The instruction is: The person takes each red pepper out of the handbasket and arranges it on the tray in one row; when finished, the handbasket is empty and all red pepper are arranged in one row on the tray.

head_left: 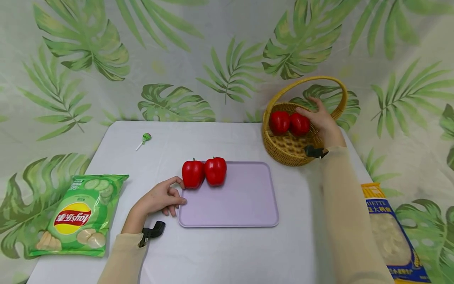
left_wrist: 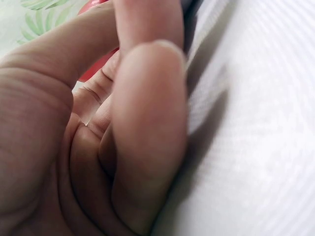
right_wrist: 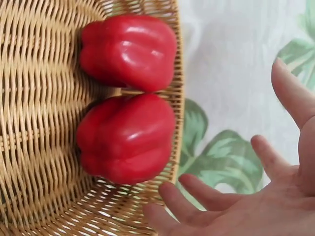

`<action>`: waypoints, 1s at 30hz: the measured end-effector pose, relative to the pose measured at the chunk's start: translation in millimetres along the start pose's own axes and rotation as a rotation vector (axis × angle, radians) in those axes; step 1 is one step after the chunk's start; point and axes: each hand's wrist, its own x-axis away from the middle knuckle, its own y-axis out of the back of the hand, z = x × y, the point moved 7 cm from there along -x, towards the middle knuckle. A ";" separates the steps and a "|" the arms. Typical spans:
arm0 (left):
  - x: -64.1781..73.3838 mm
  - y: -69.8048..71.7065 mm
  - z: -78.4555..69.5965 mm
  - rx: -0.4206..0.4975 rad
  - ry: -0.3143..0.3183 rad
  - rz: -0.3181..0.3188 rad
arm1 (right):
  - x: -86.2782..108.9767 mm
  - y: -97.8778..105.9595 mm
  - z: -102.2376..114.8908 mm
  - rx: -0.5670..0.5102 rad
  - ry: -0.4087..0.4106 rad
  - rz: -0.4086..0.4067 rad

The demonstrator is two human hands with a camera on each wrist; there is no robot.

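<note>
My left hand [head_left: 161, 198] is at the left rim of a lilac tray [head_left: 244, 197], its curled fingers holding that edge. Two red bell peppers, a left one [head_left: 192, 174] and a right one [head_left: 215, 171], stand side by side in the tray's upper left corner. At the back right, my right hand [head_left: 320, 120] reaches over a wicker basket [head_left: 283, 152] with its fingers spread. Inside the basket lie two more red bell peppers, one [right_wrist: 129, 51] beside the other [right_wrist: 127, 140]. In the right wrist view the right hand is apart from both.
A green chip bag [head_left: 79, 217] lies at the left edge of the white table [head_left: 227, 256]. Near the back left is a green lollipop [head_left: 146, 137]. A blue and yellow food packet [head_left: 390, 236] sits at the right, partly behind the right sleeve. The basket's tall handle [head_left: 308, 80] arches upward.
</note>
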 end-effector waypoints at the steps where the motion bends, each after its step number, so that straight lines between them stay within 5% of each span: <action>1: 0.0 0.0 -0.3 0.002 0.001 0.001 | -2.1 1.1 -2.0 0.002 -0.006 0.000; 12: 0.7 -0.6 -0.1 -0.003 0.000 -0.002 | -7.5 -1.2 -20.0 -0.018 -0.143 0.104; 30: 0.1 0.0 -0.5 0.004 -0.001 -0.007 | -27.5 0.5 -38.8 -0.019 -0.150 0.137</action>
